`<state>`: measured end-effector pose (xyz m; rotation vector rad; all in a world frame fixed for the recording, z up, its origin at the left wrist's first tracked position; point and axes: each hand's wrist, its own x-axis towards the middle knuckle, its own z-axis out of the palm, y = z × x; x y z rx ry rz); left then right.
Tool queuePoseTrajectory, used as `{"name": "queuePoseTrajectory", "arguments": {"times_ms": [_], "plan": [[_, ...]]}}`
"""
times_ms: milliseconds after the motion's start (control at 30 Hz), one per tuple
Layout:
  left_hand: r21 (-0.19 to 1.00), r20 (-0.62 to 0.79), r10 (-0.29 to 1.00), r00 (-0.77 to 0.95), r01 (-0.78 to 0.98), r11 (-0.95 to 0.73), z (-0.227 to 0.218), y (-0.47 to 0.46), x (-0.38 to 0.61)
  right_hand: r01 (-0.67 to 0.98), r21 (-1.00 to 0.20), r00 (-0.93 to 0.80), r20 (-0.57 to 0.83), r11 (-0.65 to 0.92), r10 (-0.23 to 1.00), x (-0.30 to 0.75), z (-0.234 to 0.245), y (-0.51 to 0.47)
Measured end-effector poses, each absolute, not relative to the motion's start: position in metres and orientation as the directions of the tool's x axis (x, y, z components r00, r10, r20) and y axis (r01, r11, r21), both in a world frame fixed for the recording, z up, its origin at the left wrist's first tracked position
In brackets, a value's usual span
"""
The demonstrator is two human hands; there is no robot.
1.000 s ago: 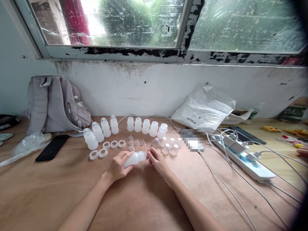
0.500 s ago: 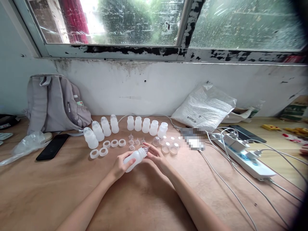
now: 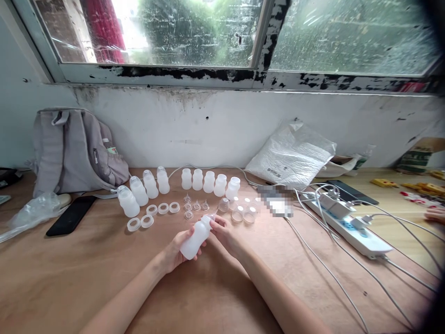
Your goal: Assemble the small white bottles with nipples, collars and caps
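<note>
A frosted white baby bottle is tilted over the table, its clear teat end up and to the right. My left hand wraps around its body from the left. At the neck, the fingers of my right hand grip the top by the collar; they partly hide it. Just beyond my hands lie several clear teats. White collar rings are grouped to their left. Clear dome caps stand to the right. Open bottles form a row behind, and capped bottles stand at the left.
A grey backpack and a black phone are on the left. A silvery plastic bag leans on the wall. Cables run from a white power strip on the right. Another person's hand shows at the right edge.
The bottle has come nearer to me and tilted more upright. My left hand has turned with it, and the fingers of my right hand have closed in at the neck.
</note>
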<state>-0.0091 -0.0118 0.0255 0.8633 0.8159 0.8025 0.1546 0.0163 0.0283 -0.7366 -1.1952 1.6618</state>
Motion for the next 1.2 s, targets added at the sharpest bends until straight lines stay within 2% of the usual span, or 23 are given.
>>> {"name": "queuePoseTrajectory", "arguments": {"times_ms": [100,167,233,300,367,433,500,567,633,700,767,867,933,967,1033,1133,1200], "plan": [[0.916,-0.211,0.879,0.428,-0.226,0.33,0.025,-0.013,-0.011,-0.301,-0.951,-0.289,0.02,-0.071,0.957,0.152,0.028,0.013],[0.859,-0.275,0.819,0.504,-0.252,0.444,0.024,-0.015,-0.011,-0.338,-0.934,-0.329,0.005,-0.113,0.944,0.15,0.031,0.01],[0.744,-0.343,0.688,0.639,-0.262,0.614,0.023,-0.019,-0.011,-0.374,-0.903,-0.439,-0.026,-0.209,0.898,0.15,0.034,0.006],[0.705,-0.357,0.617,0.702,-0.231,0.67,0.021,-0.022,-0.007,-0.369,-0.879,-0.5,-0.085,-0.301,0.862,0.148,0.035,0.003],[0.816,-0.348,0.691,0.634,-0.158,0.556,0.02,-0.024,-0.002,-0.362,-0.875,-0.463,-0.131,-0.322,0.877,0.146,0.034,0.002],[0.943,-0.291,0.844,0.451,-0.014,0.333,0.02,-0.024,0.003,-0.384,-0.885,-0.364,-0.117,-0.264,0.924,0.143,0.03,0.003],[0.971,-0.24,0.907,0.346,0.082,0.226,0.022,-0.024,0.005,-0.401,-0.891,-0.311,-0.089,-0.215,0.946,0.141,0.029,0.003],[0.937,-0.308,0.849,0.429,-0.018,0.349,0.026,-0.025,0.004,-0.41,-0.881,-0.359,-0.082,-0.236,0.93,0.141,0.031,0.003],[0.809,-0.372,0.703,0.606,-0.161,0.566,0.029,-0.028,0.002,-0.42,-0.86,-0.455,-0.078,-0.291,0.887,0.143,0.034,0.002],[0.728,-0.363,0.642,0.675,-0.225,0.648,0.031,-0.03,0.002,-0.438,-0.846,-0.486,-0.061,-0.304,0.872,0.143,0.036,0.0],[0.803,-0.34,0.7,0.628,-0.193,0.564,0.03,-0.031,0.004,-0.45,-0.851,-0.432,-0.057,-0.27,0.9,0.141,0.034,0.0],[0.963,-0.245,0.869,0.429,0.006,0.268,0.028,-0.028,0.009,-0.44,-0.872,-0.322,-0.07,-0.214,0.944,0.137,0.027,0.003],[0.983,-0.177,0.926,0.334,0.111,0.148,0.03,-0.025,0.008,-0.452,-0.871,-0.287,-0.061,-0.192,0.956,0.136,0.025,0.004],[0.981,-0.189,0.92,0.343,0.11,0.16,0.031,-0.024,0.007,-0.463,-0.865,-0.292,-0.057,-0.193,0.955,0.137,0.025,0.004],[0.946,-0.288,0.83,0.477,0.005,0.325,0.035,-0.024,0.003,-0.481,-0.846,-0.356,-0.053,-0.231,0.933,0.139,0.028,0.003],[0.748,-0.361,0.625,0.692,-0.186,0.637,0.036,-0.026,-0.002,-0.487,-0.822,-0.465,-0.042,-0.296,0.884,0.142,0.034,0.0],[0.689,-0.345,0.614,0.71,-0.252,0.679,0.034,-0.028,-0.001,-0.492,-0.819,-0.454,-0.049,-0.296,0.89,0.141,0.036,-0.001]]}}
